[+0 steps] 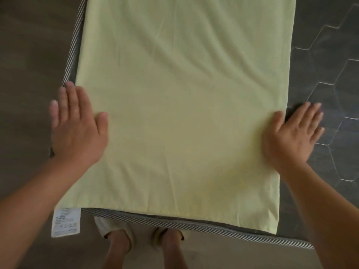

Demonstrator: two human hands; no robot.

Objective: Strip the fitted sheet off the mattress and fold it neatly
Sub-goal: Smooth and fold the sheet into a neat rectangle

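We see the left hand [77, 129] lying flat with straight fingers held close together. Its thumb and part of the palm rest on the left edge of the sheet [180, 113], and the fingers reach past this edge. The right hand [291, 136] is also flat, with fingers spread wide. Its thumb and palm press on the right edge of the sheet, and its fingers lie on the dark quilted mattress [320, 55]. Neither hand holds anything.

Between the hands the pale yellow-green sheet lies folded into a long band on the mattress, running away from us with a few soft creases. Below the left hand, a white care label [66, 222] hangs from the near corner. The striped mattress border [174, 223] runs along the near side, and behind it we see bare feet [172, 243] on the floor [29, 45].
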